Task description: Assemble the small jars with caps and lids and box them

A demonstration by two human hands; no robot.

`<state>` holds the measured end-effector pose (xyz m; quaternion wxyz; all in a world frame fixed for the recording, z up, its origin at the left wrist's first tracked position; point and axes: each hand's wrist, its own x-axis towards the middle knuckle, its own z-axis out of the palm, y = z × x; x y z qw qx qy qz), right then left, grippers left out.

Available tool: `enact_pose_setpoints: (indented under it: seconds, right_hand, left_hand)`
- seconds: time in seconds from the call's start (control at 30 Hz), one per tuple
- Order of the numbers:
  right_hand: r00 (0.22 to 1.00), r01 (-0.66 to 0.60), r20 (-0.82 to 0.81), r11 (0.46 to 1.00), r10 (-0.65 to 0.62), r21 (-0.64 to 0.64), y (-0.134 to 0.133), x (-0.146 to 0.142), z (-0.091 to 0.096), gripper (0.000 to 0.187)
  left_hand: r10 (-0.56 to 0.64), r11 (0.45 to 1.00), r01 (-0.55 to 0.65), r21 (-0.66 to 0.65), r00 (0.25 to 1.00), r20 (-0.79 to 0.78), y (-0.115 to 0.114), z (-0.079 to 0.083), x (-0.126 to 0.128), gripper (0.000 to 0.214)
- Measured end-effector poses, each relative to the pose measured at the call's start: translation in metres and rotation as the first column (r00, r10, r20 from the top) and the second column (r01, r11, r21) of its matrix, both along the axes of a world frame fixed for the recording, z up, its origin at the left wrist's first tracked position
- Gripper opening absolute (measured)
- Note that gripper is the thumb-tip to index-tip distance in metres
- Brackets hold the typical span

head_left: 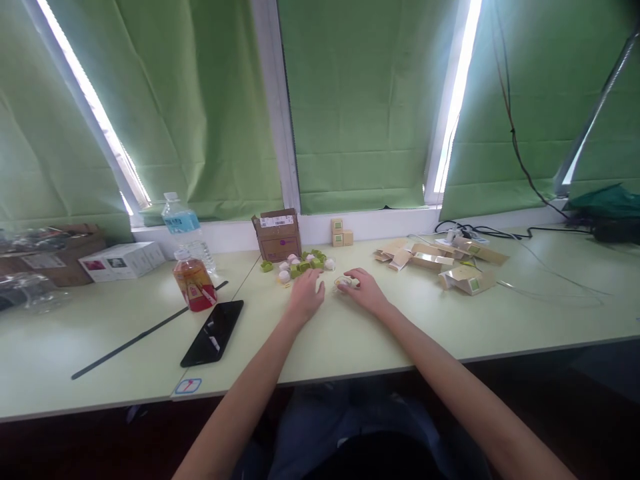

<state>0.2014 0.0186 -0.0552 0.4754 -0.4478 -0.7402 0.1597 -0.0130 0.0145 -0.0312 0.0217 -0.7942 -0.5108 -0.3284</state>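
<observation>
My left hand (pixel 306 295) is over the table, thumb apart from the fingers and nothing visible in it. Its fingertips are at the near edge of a pile of small green pieces (pixel 301 268) and pale pink-white round pieces (pixel 285 275). To the right, my right hand (pixel 367 291) curls its thumb and fingers around a small white item (pixel 343 283) with a thin yellowish loop. This item is partly hidden by the fingers, and its kind is too small to make out.
Behind the pile stand a brown carton (pixel 277 239) and small stacked boxes (pixel 338 235). Opened small cartons (pixel 433 257) lie right, near cables (pixel 505 232). Left are a phone (pixel 213 333), a red drink bottle (pixel 196 285), a clear bottle (pixel 187 230), a dark strip (pixel 135 339) and a white box (pixel 123 260).
</observation>
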Motion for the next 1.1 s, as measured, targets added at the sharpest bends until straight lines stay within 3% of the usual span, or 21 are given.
enact_pose_setpoints:
  seconds: [0.1, 0.2, 0.33, 0.43, 0.6, 0.9, 1.0, 1.1]
  right_hand:
    - [1.0, 0.03, 0.005, 0.999, -0.03, -0.025, 0.001, 0.002, -0.001, 0.036]
    - [0.999, 0.037, 0.003, 0.999, -0.037, -0.012, 0.001, 0.001, -0.001, 0.032]
    - [0.994, 0.068, 0.087, 0.998, -0.069, 0.015, 0.0, 0.0, 0.001, 0.029]
    - [0.984, 0.115, 0.137, 0.993, -0.11, -0.027, -0.002, -0.001, 0.003, 0.027]
    - [0.992, 0.128, 0.002, 0.986, -0.128, -0.109, -0.002, -0.004, 0.005, 0.019]
    - [0.979, 0.075, -0.173, 0.981, -0.106, -0.179, 0.004, -0.006, 0.0, 0.017]
    - [0.979, 0.084, -0.169, 0.981, -0.114, -0.175, 0.005, -0.005, 0.001, 0.016]
    - [0.98, 0.085, -0.163, 0.981, -0.114, -0.173, 0.006, -0.004, 0.001, 0.014]
  left_hand:
    - [0.276, 0.958, -0.279, -0.061, 0.959, -0.059, 0.013, 0.001, -0.024, 0.036]
    - [0.338, 0.928, -0.349, -0.131, 0.936, -0.099, 0.021, 0.0, -0.043, 0.035]
    - [0.307, 0.937, -0.318, -0.145, 0.947, -0.093, 0.023, -0.001, -0.044, 0.03]
    - [0.27, 0.958, -0.275, -0.081, 0.96, -0.074, 0.021, 0.0, -0.037, 0.031]
    - [0.318, 0.948, -0.315, 0.039, 0.946, -0.071, 0.022, 0.0, -0.038, 0.041]
    - [0.362, 0.932, -0.362, 0.016, 0.931, -0.042, 0.027, -0.004, -0.046, 0.035]
    - [0.309, 0.949, -0.309, 0.071, 0.951, 0.01, 0.026, -0.004, -0.041, 0.031]
    - [0.172, 0.974, -0.173, 0.143, 0.985, 0.015, 0.023, -0.005, -0.033, 0.028]
